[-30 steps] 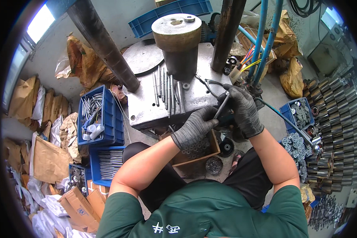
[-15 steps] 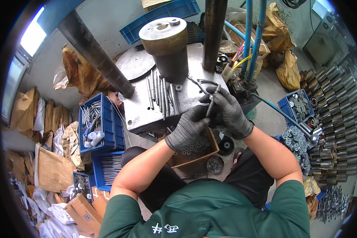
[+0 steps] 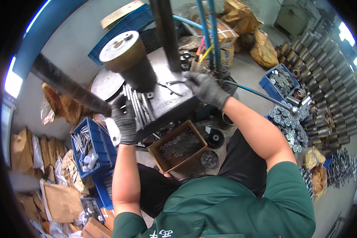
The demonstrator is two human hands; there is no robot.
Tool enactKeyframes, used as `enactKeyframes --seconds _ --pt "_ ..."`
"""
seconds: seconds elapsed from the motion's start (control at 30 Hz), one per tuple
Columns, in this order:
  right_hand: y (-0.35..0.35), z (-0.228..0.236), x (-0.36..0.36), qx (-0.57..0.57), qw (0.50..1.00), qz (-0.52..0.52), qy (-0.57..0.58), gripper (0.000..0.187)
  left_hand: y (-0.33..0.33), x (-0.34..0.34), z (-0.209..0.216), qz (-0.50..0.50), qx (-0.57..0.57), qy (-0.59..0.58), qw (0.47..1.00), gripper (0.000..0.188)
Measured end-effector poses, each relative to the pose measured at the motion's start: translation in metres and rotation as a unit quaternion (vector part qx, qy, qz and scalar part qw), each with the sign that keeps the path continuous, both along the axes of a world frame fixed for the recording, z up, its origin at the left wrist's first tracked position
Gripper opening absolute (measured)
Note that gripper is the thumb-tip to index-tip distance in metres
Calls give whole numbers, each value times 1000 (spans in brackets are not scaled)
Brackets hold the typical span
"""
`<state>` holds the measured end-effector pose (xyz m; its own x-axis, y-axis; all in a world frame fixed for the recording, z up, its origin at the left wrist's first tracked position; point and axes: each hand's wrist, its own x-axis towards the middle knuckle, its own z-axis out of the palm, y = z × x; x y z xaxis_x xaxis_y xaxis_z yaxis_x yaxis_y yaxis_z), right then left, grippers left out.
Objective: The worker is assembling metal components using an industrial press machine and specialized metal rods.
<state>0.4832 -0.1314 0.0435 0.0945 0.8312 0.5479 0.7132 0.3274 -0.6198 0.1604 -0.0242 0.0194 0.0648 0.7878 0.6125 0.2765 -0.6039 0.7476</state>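
Note:
My left hand [image 3: 125, 122], in a grey glove, is at the left edge of the metal bench plate [image 3: 168, 101], beside a row of slim metal rods [image 3: 138, 105]. Its thumb and fingers look apart, with nothing visible between them. My right hand [image 3: 207, 90], gloved the same way, is over the bench's right side. Its fingertips are blurred beside the handle end of the pliers [image 3: 171, 88]; whether they grip anything is unclear. A small metal nut [image 3: 150, 95] lies next to the rods. Behind them stands a thick round press ram [image 3: 135, 63] with a pale flat top.
Below the bench, a wooden box [image 3: 178, 164] holds several small rings. Blue bins [image 3: 92, 152] with metal parts stand at left. A blue lever [image 3: 261, 93] reaches rightward toward piled gears [image 3: 289, 123] and stacked metal cylinders [image 3: 329, 95]. A dark post [image 3: 166, 37] rises behind the bench.
My hands, together on a short rod with a small part before, have parted. The left moved to the rods, the right toward the bench's right edge. The view has turned rightward.

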Motion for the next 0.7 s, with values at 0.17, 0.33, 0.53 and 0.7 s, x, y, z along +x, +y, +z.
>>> enactKeyframes --seconds 0.17,0.33,0.53,0.7 --pt "-11 8 7 -7 996 71 62 30 22 -31 -22 75 -17 102 992 35" --pt "-51 22 45 -191 959 196 -77 35 30 -59 -48 118 -28 237 964 40" --pt "-190 -75 214 -362 927 51 -89 44 22 -24 -39 138 -14 280 950 42" --pt "-344 -109 343 -511 802 -261 -164 45 20 -28 -41 146 -26 283 947 43"
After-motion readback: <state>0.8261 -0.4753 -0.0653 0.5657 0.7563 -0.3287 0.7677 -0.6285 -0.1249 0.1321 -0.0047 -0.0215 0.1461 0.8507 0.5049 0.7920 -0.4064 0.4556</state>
